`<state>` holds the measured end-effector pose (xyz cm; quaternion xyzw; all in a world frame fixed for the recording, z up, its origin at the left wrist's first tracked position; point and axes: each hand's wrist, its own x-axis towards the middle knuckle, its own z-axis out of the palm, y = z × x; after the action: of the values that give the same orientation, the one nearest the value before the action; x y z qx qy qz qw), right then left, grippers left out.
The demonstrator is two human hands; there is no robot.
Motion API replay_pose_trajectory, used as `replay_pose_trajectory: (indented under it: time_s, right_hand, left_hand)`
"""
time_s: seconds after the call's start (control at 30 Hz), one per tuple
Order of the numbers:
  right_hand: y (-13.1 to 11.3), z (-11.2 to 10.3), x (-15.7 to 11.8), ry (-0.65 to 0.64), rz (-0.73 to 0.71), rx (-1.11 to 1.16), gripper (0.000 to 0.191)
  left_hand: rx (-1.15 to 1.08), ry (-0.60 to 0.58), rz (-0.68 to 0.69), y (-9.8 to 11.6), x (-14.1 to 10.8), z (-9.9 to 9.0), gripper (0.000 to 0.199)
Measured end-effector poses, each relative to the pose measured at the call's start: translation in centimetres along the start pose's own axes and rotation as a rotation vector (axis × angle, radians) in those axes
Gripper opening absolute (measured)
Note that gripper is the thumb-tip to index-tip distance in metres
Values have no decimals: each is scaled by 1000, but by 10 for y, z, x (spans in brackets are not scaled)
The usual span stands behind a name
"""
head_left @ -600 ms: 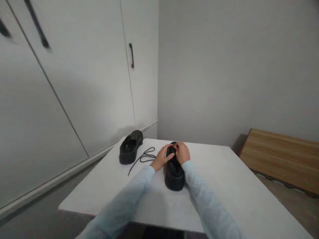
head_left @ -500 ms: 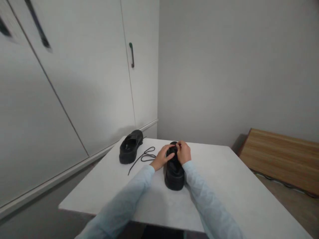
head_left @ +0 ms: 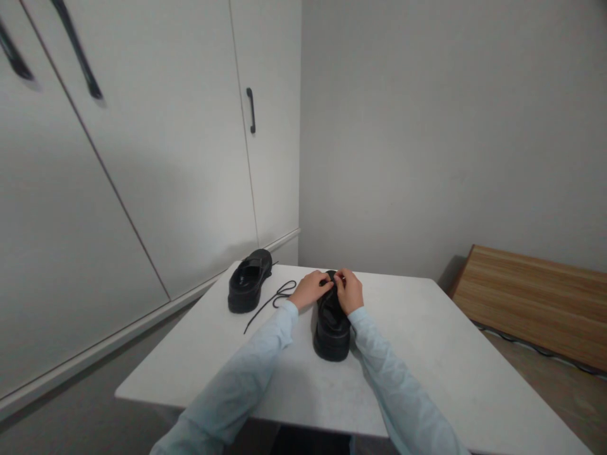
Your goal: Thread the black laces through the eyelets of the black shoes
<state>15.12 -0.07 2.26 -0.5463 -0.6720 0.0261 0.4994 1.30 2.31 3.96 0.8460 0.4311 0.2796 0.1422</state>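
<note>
A black shoe (head_left: 332, 338) rests on the white table in front of me, its heel toward me and its toe pointing away. Over its front part, my left hand (head_left: 310, 289) reaches in from the left, thumb and fingers pinched close to the upper. From the right side my right hand (head_left: 349, 292) meets it, fingertips pressed together at the same spot. Whatever lies between the fingertips is too small and dark to make out. Left of my left hand, a black shoelace (head_left: 265, 305) lies loosely looped, part of it hidden behind that hand.
A second black shoe (head_left: 244, 289) stands at the table's back left corner. White cabinet doors with dark handles (head_left: 251, 110) rise on the left, and a grey wall is behind the white table (head_left: 427, 360). On the right, a wooden board (head_left: 535, 297) sits beyond the table edge.
My left hand has shifted slightly forward over the shoe, and its thumb has drawn in toward the right hand's fingertips. The right hand stays at the shoe's front; both shoes rest in place.
</note>
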Motion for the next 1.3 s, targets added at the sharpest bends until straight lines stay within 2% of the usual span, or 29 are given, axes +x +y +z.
replay_pose_trajectory:
  time_s: [0.1, 0.23, 0.37, 0.5, 0.63, 0.73, 0.8, 1.07, 1.3]
  right_hand:
    - [2, -1, 1, 9, 47, 26, 16]
    - [6, -1, 2, 54, 119, 67, 24]
    - [13, 1, 3, 67, 150, 112, 13]
    - [20, -2, 6, 26, 202, 168, 16]
    - [27, -16, 14, -56, 419, 238, 22]
    - [30, -29, 19, -160, 637, 434, 26]
    - [30, -36, 20, -198, 690, 506, 26]
    - [31, -53, 19, -251, 747, 737, 23]
    - [34, -52, 17, -304, 712, 803, 22]
  left_hand:
    - [10, -5, 6, 8, 8, 1, 19]
    - [-95, 71, 9, 15, 11, 10, 21]
    - [-160, 137, 27, 18, 10, 17, 22]
    - [-154, 153, 53, 19, 9, 20, 23]
    - [-218, 187, 25, 19, 8, 23, 16]
    - [-224, 185, 46, 17, 7, 25, 12]
    - [-207, 174, 70, 17, 7, 26, 12]
    - [-53, 114, 104, 24, 6, 23, 13]
    - [68, 85, 67, 30, 3, 21, 14]
